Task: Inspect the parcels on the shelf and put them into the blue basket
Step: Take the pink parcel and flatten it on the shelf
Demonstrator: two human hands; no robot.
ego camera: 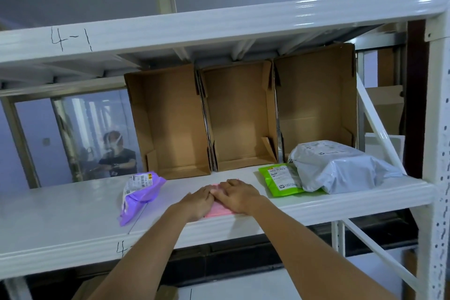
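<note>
The pink parcel point(220, 209) lies flat on the shelf point(73, 214), near its front edge. Left hand point(198, 202) and right hand point(237, 193) rest on the pink parcel, fingers extended and released, pressing it. The purple parcel point(140, 193) lies left of the pink parcel; the green parcel point(280, 179) and grey parcel point(341, 168) lie right of it.

A single wide-angle view from the person's head faces forward and slightly down into a white metal shelf unit point(73, 221) at close range, about level with its middle board. Both forearms enter from the bottom edge toward the centre. Straight beams bow near the edges. Three open brown cardboard boxes point(238, 114) stand at the back, seen front-on.
</note>
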